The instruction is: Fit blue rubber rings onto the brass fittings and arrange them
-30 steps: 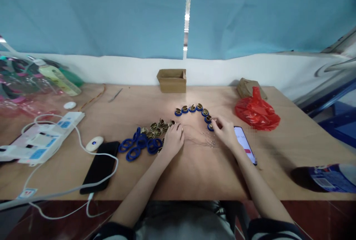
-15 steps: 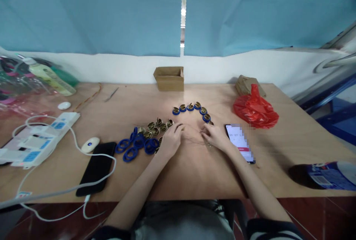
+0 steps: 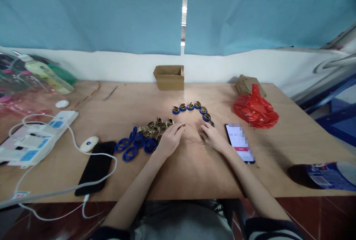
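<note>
My left hand rests on the wooden table with fingers curled, pinching a small brass piece at its fingertips beside a heap of brass caps. Loose blue rings lie just left of that hand. My right hand lies a little to the right, fingers bent down on the table over thin wires or pins, too small to make out. Behind both hands an arc of blue rings fitted with brass caps curves toward the right hand.
A lit phone lies right of my right hand, a red plastic bag behind it. A small cardboard box stands at the back. At left are a black phone, a white cable, a power strip. A blue-labelled container lies at right.
My right hand has drawn back from the end of the arc toward the middle, closer to my left hand. The left hand has barely shifted.
</note>
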A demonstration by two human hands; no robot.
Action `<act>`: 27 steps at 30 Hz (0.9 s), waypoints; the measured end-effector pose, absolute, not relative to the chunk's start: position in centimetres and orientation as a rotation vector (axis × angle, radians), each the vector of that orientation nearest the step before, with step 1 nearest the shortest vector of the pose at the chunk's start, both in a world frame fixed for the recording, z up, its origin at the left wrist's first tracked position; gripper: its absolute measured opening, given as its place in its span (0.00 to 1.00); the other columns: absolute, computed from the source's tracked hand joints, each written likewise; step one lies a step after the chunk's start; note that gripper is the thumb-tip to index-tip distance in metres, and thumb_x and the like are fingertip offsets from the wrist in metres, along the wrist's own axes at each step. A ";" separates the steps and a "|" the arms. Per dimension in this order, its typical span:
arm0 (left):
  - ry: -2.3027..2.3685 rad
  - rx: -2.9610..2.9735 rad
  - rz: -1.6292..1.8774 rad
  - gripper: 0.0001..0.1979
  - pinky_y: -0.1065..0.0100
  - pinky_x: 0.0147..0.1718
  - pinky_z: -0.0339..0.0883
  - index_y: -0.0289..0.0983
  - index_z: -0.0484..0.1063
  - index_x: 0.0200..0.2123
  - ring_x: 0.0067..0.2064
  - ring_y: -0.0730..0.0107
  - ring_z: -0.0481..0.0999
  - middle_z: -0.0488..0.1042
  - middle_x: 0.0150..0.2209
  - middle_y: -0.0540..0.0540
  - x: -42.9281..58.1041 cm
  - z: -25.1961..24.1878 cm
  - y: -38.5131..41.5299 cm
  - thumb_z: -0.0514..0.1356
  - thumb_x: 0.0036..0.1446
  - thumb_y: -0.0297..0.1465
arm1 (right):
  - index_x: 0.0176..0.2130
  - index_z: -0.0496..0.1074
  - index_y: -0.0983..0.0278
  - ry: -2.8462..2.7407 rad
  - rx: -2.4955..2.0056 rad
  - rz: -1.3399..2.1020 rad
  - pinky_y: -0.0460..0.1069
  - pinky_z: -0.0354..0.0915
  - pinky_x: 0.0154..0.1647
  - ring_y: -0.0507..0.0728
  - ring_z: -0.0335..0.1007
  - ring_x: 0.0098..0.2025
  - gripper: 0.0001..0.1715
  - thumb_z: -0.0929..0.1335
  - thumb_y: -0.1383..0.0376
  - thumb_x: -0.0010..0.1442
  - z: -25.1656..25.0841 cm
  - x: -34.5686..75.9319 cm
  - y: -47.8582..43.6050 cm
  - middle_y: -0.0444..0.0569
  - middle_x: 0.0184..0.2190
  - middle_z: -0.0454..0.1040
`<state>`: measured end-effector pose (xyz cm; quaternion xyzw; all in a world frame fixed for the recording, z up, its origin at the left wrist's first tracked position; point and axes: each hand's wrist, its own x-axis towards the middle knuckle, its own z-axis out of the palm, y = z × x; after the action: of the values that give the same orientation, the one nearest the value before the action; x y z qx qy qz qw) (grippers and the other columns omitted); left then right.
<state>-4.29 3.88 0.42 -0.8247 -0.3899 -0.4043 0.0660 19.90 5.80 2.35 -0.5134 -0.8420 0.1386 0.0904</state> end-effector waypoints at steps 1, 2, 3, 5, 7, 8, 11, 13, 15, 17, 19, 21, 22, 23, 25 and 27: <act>-1.160 -2.491 -1.253 0.15 0.56 0.56 0.74 0.34 0.74 0.52 0.55 0.58 0.78 0.78 0.52 0.37 -4.1 0.5 3.6 0.54 0.66 0.21 | 0.42 0.70 0.64 -2.516 -1.558 0.404 0.49 0.62 0.41 0.57 0.70 0.40 0.08 0.62 0.68 0.70 2.4 19.7 5.7 0.54 0.45 0.70; -1.144 -2.497 -1.288 0.15 0.56 0.56 0.74 0.35 0.74 0.52 0.56 0.58 0.78 0.78 0.52 0.38 -3.8 0.7 3.4 0.55 0.66 0.21 | 0.42 0.70 0.64 -2.530 -1.594 0.391 0.50 0.62 0.40 0.58 0.70 0.40 0.07 0.62 0.68 0.70 2.4 19.5 5.7 0.55 0.46 0.70; -1.126 -2.508 -1.320 0.15 0.56 0.56 0.74 0.35 0.74 0.52 0.56 0.59 0.78 0.78 0.52 0.38 -3.4 0.8 3.0 0.55 0.66 0.21 | 0.42 0.69 0.65 -2.546 -1.628 0.375 0.50 0.62 0.39 0.58 0.71 0.39 0.07 0.62 0.67 0.70 2.5 19.3 5.6 0.56 0.47 0.70; -1.083 -2.548 -1.375 0.15 0.57 0.56 0.75 0.36 0.74 0.52 0.57 0.59 0.77 0.78 0.52 0.39 -2.7 1.0 2.2 0.55 0.66 0.22 | 0.43 0.69 0.65 -2.576 -1.673 0.337 0.50 0.61 0.36 0.58 0.71 0.38 0.07 0.62 0.66 0.71 2.5 19.0 5.5 0.57 0.48 0.70; -1.031 -2.612 -1.411 0.14 0.58 0.55 0.75 0.37 0.74 0.51 0.57 0.60 0.77 0.78 0.52 0.39 -1.8 1.1 1.4 0.56 0.65 0.22 | 0.43 0.68 0.65 -2.596 -1.684 0.309 0.50 0.60 0.35 0.59 0.72 0.37 0.07 0.61 0.66 0.71 2.4 18.9 5.5 0.59 0.48 0.70; -1.019 -2.640 -1.434 0.14 0.58 0.55 0.75 0.37 0.75 0.51 0.57 0.60 0.78 0.78 0.52 0.39 -1.4 1.1 1.0 0.56 0.65 0.22 | 0.43 0.68 0.65 -2.598 -1.676 0.305 0.50 0.61 0.34 0.59 0.72 0.37 0.07 0.61 0.66 0.71 2.4 18.9 5.5 0.59 0.48 0.70; -1.072 -2.695 -1.571 0.13 0.58 0.56 0.74 0.39 0.74 0.50 0.56 0.62 0.78 0.78 0.52 0.40 -0.5 1.1 0.1 0.57 0.66 0.23 | 0.43 0.67 0.65 -2.570 -1.638 0.324 0.50 0.62 0.36 0.59 0.72 0.38 0.06 0.61 0.67 0.71 2.5 19.2 5.5 0.58 0.47 0.71; -1.166 -2.695 -1.705 0.12 0.59 0.56 0.74 0.39 0.74 0.50 0.55 0.64 0.78 0.78 0.50 0.41 -0.2 1.1 -0.1 0.57 0.66 0.24 | 0.42 0.68 0.65 -2.511 -1.589 0.329 0.50 0.63 0.38 0.58 0.72 0.39 0.05 0.62 0.68 0.70 2.8 19.6 5.6 0.57 0.46 0.72; -1.271 -2.670 -1.827 0.10 0.61 0.55 0.74 0.39 0.74 0.48 0.53 0.65 0.79 0.78 0.49 0.42 -0.1 1.4 -0.2 0.59 0.65 0.24 | 0.42 0.68 0.65 -2.428 -1.528 0.344 0.50 0.63 0.39 0.58 0.73 0.40 0.06 0.62 0.67 0.70 3.2 20.0 5.6 0.56 0.44 0.74; -1.365 -2.638 -1.927 0.09 0.60 0.54 0.74 0.39 0.74 0.47 0.52 0.65 0.79 0.79 0.48 0.42 0.0 1.6 -0.3 0.60 0.64 0.24 | 0.41 0.69 0.64 -2.374 -1.503 0.413 0.49 0.62 0.36 0.57 0.73 0.36 0.07 0.63 0.64 0.71 3.7 20.3 5.5 0.53 0.37 0.76; -1.440 -2.604 -2.020 0.09 0.59 0.54 0.73 0.40 0.74 0.45 0.52 0.64 0.79 0.79 0.48 0.43 0.0 1.9 -0.2 0.61 0.63 0.25 | 0.40 0.69 0.64 -2.376 -1.566 0.469 0.48 0.59 0.33 0.57 0.74 0.33 0.08 0.65 0.62 0.70 3.9 20.3 5.3 0.50 0.32 0.78; -1.520 -2.581 -2.091 0.08 0.58 0.54 0.73 0.40 0.75 0.44 0.52 0.64 0.79 0.79 0.47 0.43 0.0 2.0 -0.1 0.61 0.63 0.25 | 0.40 0.70 0.64 -2.400 -1.670 0.452 0.48 0.57 0.32 0.58 0.75 0.33 0.08 0.67 0.61 0.69 4.0 20.2 5.2 0.51 0.32 0.79; -1.565 -2.573 -2.122 0.07 0.58 0.54 0.73 0.40 0.75 0.44 0.52 0.63 0.79 0.80 0.47 0.44 0.0 2.0 -0.1 0.62 0.63 0.26 | 0.40 0.70 0.64 -2.408 -1.719 0.423 0.48 0.56 0.31 0.59 0.76 0.35 0.09 0.68 0.60 0.68 3.9 20.0 5.1 0.52 0.34 0.79; -1.610 -2.569 -2.151 0.07 0.57 0.54 0.73 0.40 0.75 0.43 0.51 0.63 0.79 0.80 0.47 0.43 0.1 2.0 0.0 0.62 0.62 0.27 | 0.41 0.70 0.64 -2.415 -1.757 0.398 0.48 0.55 0.31 0.60 0.76 0.37 0.09 0.68 0.60 0.67 3.8 19.9 5.1 0.53 0.35 0.80; -1.683 -2.568 -2.209 0.06 0.56 0.54 0.73 0.40 0.76 0.43 0.52 0.62 0.79 0.79 0.47 0.43 0.1 1.8 0.1 0.62 0.62 0.28 | 0.43 0.70 0.63 -2.417 -1.806 0.376 0.48 0.54 0.30 0.62 0.77 0.39 0.10 0.69 0.59 0.67 3.7 19.7 5.0 0.53 0.38 0.80; -1.710 -2.564 -2.267 0.06 0.56 0.54 0.73 0.40 0.76 0.43 0.52 0.61 0.79 0.79 0.47 0.42 0.1 1.6 0.2 0.62 0.62 0.29 | 0.45 0.70 0.63 -2.407 -1.834 0.391 0.48 0.55 0.31 0.62 0.77 0.40 0.12 0.69 0.58 0.67 3.6 19.5 5.0 0.54 0.39 0.81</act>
<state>0.10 0.16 1.62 -0.6312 -0.4211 -0.5582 -0.3356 19.52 5.04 3.57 -0.6006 -0.7880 0.1280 0.0451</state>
